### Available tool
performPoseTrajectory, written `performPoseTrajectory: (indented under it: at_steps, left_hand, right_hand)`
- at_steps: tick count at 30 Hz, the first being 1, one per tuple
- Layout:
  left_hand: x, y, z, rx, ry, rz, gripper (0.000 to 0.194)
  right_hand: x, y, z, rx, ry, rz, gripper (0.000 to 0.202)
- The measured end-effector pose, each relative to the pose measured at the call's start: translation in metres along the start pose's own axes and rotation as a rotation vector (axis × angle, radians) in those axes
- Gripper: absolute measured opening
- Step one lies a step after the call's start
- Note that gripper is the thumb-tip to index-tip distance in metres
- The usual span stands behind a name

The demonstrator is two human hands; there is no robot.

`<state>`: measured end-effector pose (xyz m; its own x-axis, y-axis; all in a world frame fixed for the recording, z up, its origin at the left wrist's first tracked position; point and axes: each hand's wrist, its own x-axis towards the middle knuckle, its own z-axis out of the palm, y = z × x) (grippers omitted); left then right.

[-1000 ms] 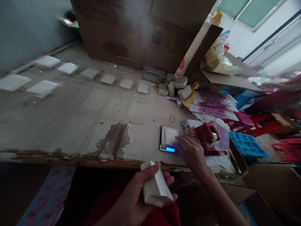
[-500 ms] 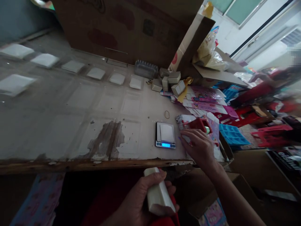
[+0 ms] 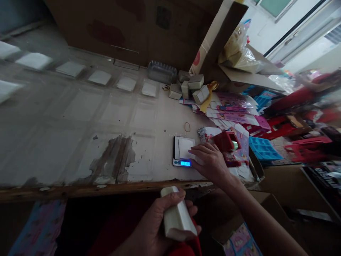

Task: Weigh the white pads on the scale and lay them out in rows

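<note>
My left hand (image 3: pixel 157 220), below the table's front edge, is wrapped round a thick stack of white paper squares (image 3: pixel 179 220). On the table, a small digital scale (image 3: pixel 185 163) with a lit blue display carries a thin stack of white paper squares (image 3: pixel 183 147). My right hand (image 3: pixel 210 160) reaches over the scale's right side, its fingers closed at the right edge of that thin stack; the thumb side is partly hidden. A red tape dispenser (image 3: pixel 226 142) stands just beyond my right hand.
White squares in clear trays (image 3: pixel 149 89) line the table's back. Small boxes (image 3: pixel 195 81) and flattened printed cartons (image 3: pixel 234 103) lie at the back right, near a rubber band (image 3: pixel 187 127). A large cardboard box (image 3: pixel 133 32) stands behind. Another person's red sleeve (image 3: pixel 290 92) is blurred at right.
My right hand has moved left from beside the tape dispenser onto the stack on the scale. The left hand keeps its hold on the thick stack. The view has shifted slightly.
</note>
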<state>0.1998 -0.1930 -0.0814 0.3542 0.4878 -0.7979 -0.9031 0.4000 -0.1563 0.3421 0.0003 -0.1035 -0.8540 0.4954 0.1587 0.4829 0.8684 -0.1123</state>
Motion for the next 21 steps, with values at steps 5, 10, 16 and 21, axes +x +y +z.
performPoseTrajectory:
  at_steps: [5, 10, 16, 21]
  left_hand:
    - [-0.003, 0.003, 0.001, 0.020, -0.014, -0.001, 0.040]
    - [0.001, 0.005, -0.006, -0.015, -0.076, 0.010, 0.048]
    - [0.008, 0.016, -0.004, 0.000, -0.196, 0.045, 0.050]
    - [0.016, 0.026, 0.001, 0.003, -0.265, 0.076, 0.044]
  right_hand:
    - [0.010, -0.002, 0.003, 0.049, -0.013, 0.013, 0.023]
    - [0.023, 0.005, 0.001, 0.088, -0.015, 0.094, 0.012]
    - [0.044, 0.001, -0.004, -0.109, -0.279, -0.042, 0.007]
    - [0.051, -0.005, 0.000, -0.157, -0.324, -0.067, 0.021]
